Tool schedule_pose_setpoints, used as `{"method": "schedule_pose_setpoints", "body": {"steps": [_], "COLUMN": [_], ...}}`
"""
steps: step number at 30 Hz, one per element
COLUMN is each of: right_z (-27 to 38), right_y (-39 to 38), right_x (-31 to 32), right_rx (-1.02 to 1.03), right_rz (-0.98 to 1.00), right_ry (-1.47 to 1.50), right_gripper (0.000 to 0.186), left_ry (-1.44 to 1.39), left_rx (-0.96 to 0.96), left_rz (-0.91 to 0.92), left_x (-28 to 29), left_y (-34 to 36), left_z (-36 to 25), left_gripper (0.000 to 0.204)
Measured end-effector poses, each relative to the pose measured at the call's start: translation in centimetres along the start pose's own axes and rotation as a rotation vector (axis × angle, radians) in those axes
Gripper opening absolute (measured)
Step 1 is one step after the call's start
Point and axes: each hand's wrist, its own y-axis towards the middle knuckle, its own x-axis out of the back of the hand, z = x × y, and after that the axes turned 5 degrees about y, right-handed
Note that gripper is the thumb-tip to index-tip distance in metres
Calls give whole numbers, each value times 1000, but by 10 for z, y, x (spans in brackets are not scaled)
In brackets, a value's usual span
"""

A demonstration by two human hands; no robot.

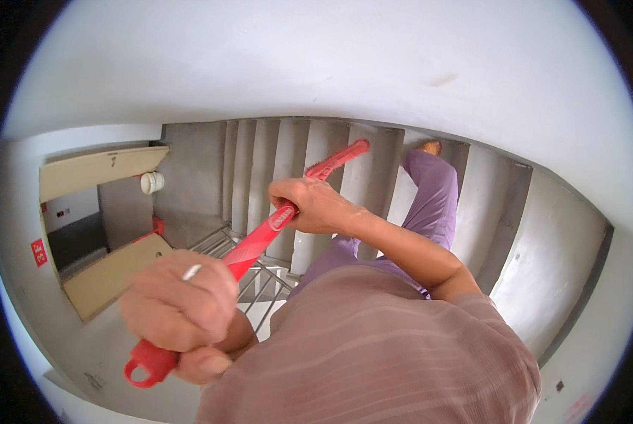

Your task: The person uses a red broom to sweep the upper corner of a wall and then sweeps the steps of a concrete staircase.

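A red broom [253, 244] slants across the view, its looped handle end at the lower left and its bristled head reaching down onto the stairs [323, 152]. My left hand [178, 300], with a ring on one finger, is closed round the handle just above the loop. Further along the shaft, my right hand [320, 205] is wrapped round it below the head. The broom's head lies over a step; whether it touches the surface I cannot tell.
My foot [431, 148] is on a step to the right of the broom's head. A metal railing [267, 279] runs beside the stairs. Beyond lie a landing [192, 169], a white bucket [152, 183] and open beige doors [94, 172]. White walls [330, 63] enclose the stairwell.
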Motion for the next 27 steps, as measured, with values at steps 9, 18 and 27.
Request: {"method": "schedule_pose_setpoints", "body": {"steps": [9, 18, 27], "right_z": [8, 14, 54], "right_y": [-6, -36, -52], "right_x": [-47, -28, -24], "right_rx": [-32, -307, -423], "right_rz": [197, 306, 548], "right_ry": [37, -161, -384], "right_gripper": [23, 37, 28], "left_ry": [70, 388, 217], "left_rx": [341, 497, 829], "left_rz": [-458, -1024, -1112], "left_x": [-38, -60, -137], "left_y": [-60, -195, -371], "left_z": [-34, -86, 132], "left_gripper": [26, 25, 18]}}
